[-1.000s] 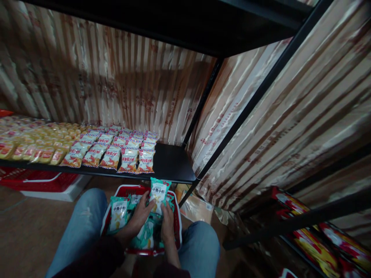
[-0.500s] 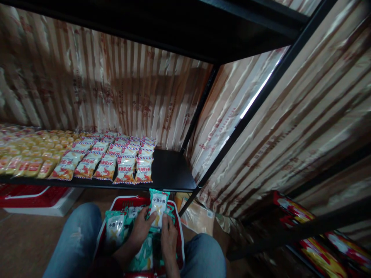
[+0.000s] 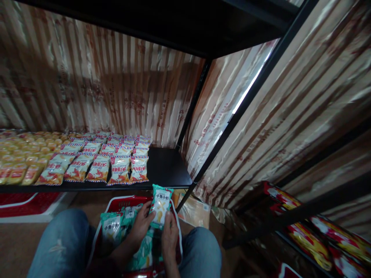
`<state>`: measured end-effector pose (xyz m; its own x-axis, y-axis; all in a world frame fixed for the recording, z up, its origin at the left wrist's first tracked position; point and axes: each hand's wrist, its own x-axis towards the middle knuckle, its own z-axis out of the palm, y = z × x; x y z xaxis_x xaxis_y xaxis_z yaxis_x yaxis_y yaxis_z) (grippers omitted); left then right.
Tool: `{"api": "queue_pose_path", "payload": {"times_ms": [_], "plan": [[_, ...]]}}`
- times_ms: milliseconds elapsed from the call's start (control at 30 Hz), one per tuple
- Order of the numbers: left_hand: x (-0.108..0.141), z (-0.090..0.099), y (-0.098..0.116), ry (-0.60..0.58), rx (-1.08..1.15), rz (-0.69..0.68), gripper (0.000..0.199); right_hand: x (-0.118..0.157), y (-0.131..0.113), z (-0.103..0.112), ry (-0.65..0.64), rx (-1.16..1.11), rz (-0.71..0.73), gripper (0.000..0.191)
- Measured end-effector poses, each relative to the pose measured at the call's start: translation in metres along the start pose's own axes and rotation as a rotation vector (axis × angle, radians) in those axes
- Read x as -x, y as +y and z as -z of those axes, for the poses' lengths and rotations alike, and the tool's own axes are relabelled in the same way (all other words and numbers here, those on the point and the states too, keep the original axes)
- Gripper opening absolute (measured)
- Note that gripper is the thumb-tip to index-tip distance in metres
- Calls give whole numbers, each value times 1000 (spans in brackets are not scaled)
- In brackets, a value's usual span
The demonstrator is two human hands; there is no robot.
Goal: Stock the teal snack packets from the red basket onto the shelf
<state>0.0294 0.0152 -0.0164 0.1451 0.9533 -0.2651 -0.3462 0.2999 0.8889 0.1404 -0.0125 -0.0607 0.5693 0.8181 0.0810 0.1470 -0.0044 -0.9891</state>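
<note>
A green-and-white snack bag (image 3: 161,204) is held upright above a red basket (image 3: 127,199) with a white rim. My left hand (image 3: 142,222) grips the bag's left side. On its right edge my right hand (image 3: 169,233) is closed, thumb toward the front. More green bags (image 3: 111,227) lie in the basket, partly hidden by my forearms. The basket stands between my knees. In front, rows of white-and-orange snack bags (image 3: 119,170) rest on the black shelf (image 3: 166,166).
Yellow packaged items (image 3: 31,173) fill the shelf's left part. Beneath it is a red tray (image 3: 43,200) with a white one. A black post (image 3: 232,123) slants at the right. Red-and-yellow packages (image 3: 310,243) sit at the lower right. Striped sheeting hangs behind.
The held bag is slightly higher relative to the basket and tilts more to the right. The view has shifted, so the shelf appears further left.
</note>
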Motion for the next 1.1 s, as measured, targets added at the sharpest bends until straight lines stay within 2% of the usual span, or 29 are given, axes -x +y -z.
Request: {"api": "queue_pose_path", "payload": {"times_ms": [100, 333, 567, 733, 933, 1100], "plan": [[-2, 0, -3, 1, -13, -3, 66, -1, 0, 0, -41, -25, -50, 54], [-11, -1, -21, 40, -10, -21, 64, -5, -3, 1, -1, -124, -114, 59], [-14, -7, -4, -38, -46, 5, 55, -18, -1, -3, 83, -281, -176, 64], [-33, -20, 7, 28, -112, -34, 50, -33, -2, 0, 113, -194, -152, 63], [-58, -32, -2, 106, -141, -111, 44, -57, -3, 6, 44, -85, -185, 70], [-82, -36, 0, 170, -186, -190, 35, -83, -9, -1, 29, -19, -159, 67]]}}
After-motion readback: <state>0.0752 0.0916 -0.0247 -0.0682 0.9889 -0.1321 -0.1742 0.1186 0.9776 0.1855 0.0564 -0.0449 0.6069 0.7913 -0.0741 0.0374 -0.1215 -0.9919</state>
